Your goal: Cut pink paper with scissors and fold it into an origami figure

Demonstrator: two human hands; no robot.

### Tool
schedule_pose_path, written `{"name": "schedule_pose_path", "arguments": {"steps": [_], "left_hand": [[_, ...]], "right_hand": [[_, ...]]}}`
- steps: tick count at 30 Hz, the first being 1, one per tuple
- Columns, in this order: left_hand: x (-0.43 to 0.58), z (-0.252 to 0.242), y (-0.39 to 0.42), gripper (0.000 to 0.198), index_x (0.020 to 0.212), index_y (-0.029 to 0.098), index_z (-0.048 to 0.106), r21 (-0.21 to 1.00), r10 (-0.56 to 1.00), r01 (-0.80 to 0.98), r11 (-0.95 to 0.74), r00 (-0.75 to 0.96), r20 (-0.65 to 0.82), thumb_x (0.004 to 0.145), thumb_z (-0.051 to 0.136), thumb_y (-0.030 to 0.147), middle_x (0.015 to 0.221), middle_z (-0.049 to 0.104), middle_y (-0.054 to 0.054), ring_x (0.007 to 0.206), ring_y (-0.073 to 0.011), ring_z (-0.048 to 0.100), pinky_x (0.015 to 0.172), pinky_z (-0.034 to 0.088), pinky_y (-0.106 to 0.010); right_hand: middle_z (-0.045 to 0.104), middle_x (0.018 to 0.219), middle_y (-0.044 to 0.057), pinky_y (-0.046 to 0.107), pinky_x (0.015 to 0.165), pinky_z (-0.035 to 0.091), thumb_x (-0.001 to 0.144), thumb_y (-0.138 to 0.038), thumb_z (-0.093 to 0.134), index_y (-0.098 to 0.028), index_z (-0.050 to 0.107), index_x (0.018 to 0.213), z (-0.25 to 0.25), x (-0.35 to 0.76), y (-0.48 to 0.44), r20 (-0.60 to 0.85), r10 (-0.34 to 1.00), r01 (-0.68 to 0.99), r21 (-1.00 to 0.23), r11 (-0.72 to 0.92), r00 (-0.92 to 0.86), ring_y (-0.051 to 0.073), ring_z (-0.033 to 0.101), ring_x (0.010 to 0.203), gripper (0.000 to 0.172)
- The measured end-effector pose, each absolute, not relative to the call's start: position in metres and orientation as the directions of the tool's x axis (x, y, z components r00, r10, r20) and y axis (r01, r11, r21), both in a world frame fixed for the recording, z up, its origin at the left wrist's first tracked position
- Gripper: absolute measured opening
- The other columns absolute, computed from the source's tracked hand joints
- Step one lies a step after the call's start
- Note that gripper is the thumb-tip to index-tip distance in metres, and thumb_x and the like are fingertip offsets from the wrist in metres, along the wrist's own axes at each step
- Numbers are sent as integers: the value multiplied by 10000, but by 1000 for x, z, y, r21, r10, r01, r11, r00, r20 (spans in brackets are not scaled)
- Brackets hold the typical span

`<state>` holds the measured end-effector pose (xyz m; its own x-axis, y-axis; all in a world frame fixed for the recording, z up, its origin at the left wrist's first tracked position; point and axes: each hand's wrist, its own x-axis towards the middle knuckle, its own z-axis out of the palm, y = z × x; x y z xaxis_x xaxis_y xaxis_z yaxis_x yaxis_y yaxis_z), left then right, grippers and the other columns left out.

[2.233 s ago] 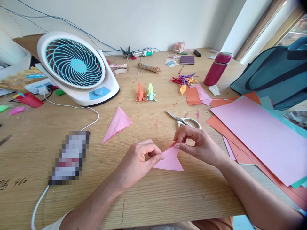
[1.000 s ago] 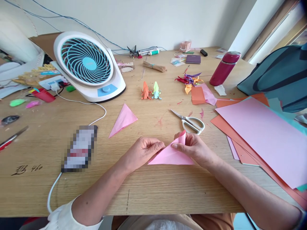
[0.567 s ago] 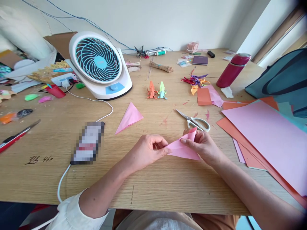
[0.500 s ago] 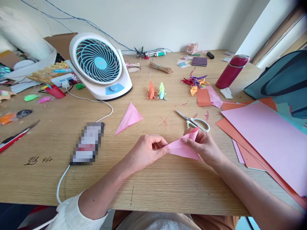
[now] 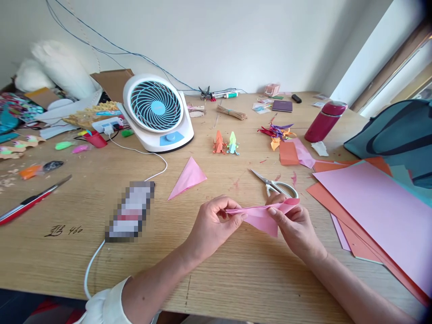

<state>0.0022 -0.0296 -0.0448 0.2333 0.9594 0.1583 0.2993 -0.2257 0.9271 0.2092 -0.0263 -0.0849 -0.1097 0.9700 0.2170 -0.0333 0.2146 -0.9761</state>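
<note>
A folded pink paper (image 5: 259, 217) is held above the table between both hands. My left hand (image 5: 216, 225) pinches its left tip between thumb and fingers. At the paper's right part, my right hand (image 5: 293, 225) grips it, thumb in front and fingers partly hidden behind. The right end of the paper curls up. White-handled scissors (image 5: 275, 183) lie just beyond my right hand, blades pointing to the back left. A second folded pink triangle (image 5: 189, 177) rests on the table, back left of my left hand.
An orange and a green paper figure (image 5: 232, 143) stand mid-table. A fan (image 5: 157, 108), phone (image 5: 131, 211) and red knife (image 5: 33, 200) are at left. To the right are paper sheets (image 5: 367, 211), a red bottle (image 5: 326, 121) and a teal bag (image 5: 391, 130).
The pink paper is tilted more edge-on, its lower corner hanging down and its curled end turned to the right. The camera view has shifted, so the table items appear lower and slightly right.
</note>
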Motion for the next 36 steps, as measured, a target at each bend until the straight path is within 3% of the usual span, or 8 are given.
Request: {"name": "schedule_pose_path", "arguments": {"steps": [9,20,25,30,36], "left_hand": [[1,-48,-24,221,713,146,628,991,968,98,-86,243,60,831,684,325,678,569,12,649,-102,497,601,388,-214],[-9,-48,-19,196,883,193,777,987,944,124,-106,323,61,881,640,333,814,657,-38,798,-149,572,745,442,-269],[-12,-46,-16,188,815,184,768,995,919,95,3,393,-41,867,648,319,787,663,-26,762,-137,575,732,439,-259],[-15,-51,-12,154,842,186,761,949,922,275,-151,385,35,846,680,316,798,668,-19,741,-132,573,675,421,-240],[-11,-52,-15,105,789,178,753,909,913,344,-234,399,84,826,709,266,748,631,-5,715,-122,576,659,421,-228]], "right_hand": [[474,736,13,302,605,381,892,-429,645,-224,546,665,-86,207,-28,209,975,-67,-977,204,-80,170,442,685,322],[496,738,18,291,584,394,873,-434,669,-218,568,679,-89,212,-24,169,984,-96,-982,163,-54,163,455,675,307],[506,723,12,278,547,382,858,-425,694,-208,582,658,-87,215,-24,140,987,-100,-986,131,-83,143,447,634,315],[493,686,5,282,531,384,843,-453,703,-200,586,642,-83,216,-25,147,986,24,-988,150,-78,130,420,592,343],[465,694,-4,271,541,357,863,-396,687,-193,575,645,-78,212,-27,182,964,69,-978,198,-194,128,424,617,319]]}}
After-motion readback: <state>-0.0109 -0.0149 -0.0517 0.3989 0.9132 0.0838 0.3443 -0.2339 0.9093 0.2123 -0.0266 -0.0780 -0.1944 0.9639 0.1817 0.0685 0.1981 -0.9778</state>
